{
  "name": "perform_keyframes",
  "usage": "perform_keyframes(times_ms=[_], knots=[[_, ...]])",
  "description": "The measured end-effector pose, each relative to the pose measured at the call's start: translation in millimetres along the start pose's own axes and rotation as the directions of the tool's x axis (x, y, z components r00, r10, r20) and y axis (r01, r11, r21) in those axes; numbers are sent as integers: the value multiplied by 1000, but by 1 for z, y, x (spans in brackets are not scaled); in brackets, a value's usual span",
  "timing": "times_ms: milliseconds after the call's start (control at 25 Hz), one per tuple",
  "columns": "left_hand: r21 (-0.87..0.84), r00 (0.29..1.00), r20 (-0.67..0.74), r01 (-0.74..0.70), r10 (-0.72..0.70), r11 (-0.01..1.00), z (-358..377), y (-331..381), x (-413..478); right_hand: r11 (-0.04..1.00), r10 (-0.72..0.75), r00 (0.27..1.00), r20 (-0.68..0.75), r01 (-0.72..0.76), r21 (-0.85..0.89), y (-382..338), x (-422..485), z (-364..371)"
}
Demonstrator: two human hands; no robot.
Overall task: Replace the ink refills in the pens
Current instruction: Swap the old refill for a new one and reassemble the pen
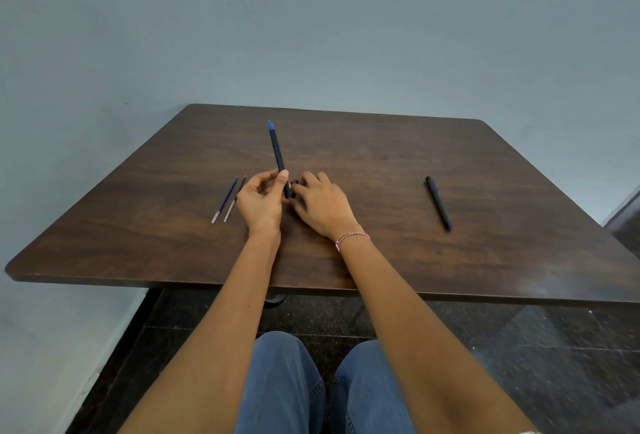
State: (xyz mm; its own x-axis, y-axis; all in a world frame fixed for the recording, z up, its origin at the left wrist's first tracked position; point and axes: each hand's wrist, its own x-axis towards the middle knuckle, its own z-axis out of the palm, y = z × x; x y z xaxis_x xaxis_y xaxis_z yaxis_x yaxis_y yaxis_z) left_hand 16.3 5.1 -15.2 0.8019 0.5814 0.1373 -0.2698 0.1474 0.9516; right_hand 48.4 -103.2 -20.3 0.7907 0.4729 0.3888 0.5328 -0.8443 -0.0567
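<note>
My left hand pinches a black pen with a blue tip between thumb and fingers. The pen stands tilted, tip pointing up and away from me. My right hand lies palm down on the wooden table just right of the pen's lower end, fingers spread loosely. A small dark piece shows at its fingertips; what it is cannot be made out. Two thin refills lie side by side left of my left hand: a blue one and a darker one. A second black pen lies at the right.
The table stands against a pale grey wall. Its near edge runs above my knees in blue jeans. A dark tiled floor shows beneath. A woven bracelet circles my right wrist.
</note>
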Motion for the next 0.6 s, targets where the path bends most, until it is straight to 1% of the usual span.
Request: perform_keyframes(times_ms=[120,360,480,600], knots=[[29,1000,-9,12,-12,1000,0,2,-1,999,22,1000,-14,-22,28,-2,-2,-3],[51,997,25,66,-67,997,1,5,-3,990,139,987,-86,-138,11,-2,-6,-8],[56,997,67,45,-49,997,1,6,-4,984,177,979,-96,-178,3,-2,-8,-10],[79,992,122,22,-32,997,2,6,-5,969,247,965,-85,-245,43,-1,-8,-12]])
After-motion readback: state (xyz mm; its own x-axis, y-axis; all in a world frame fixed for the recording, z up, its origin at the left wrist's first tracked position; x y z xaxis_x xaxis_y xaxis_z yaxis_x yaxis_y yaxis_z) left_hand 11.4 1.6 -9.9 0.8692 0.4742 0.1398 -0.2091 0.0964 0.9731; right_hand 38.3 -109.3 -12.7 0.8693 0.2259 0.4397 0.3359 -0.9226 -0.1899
